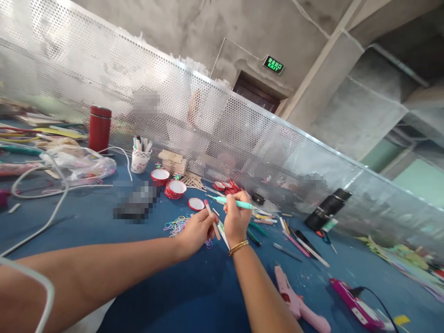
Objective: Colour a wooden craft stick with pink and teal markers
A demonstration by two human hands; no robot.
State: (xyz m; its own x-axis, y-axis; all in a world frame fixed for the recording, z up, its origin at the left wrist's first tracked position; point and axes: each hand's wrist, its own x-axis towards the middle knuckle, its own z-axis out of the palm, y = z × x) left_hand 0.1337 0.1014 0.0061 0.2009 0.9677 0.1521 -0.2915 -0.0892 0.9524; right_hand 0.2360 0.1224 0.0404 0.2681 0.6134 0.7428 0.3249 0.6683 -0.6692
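Observation:
A wooden craft stick [213, 223] with a pinkish-red tip is pinched in my left hand [196, 231], above the blue table. My right hand [237, 217], with a gold bracelet at the wrist, is closed round a mint-green marker [239, 204]. The marker's tip points left, close to the stick's coloured end. Whether the two touch is too small to tell. Colourful paper clips [175, 225] lie just left of my left hand. Behind the hands are round red-rimmed pieces [175, 188] with white centres.
A paper cup of markers [139, 161], a red flask [100, 129] and stacked wooden pieces [172, 163] stand at the back left. White cables cross the left side. A pink glue gun [294, 298], purple device [357, 305] and black bottle [328, 209] are on the right. Perforated panel behind.

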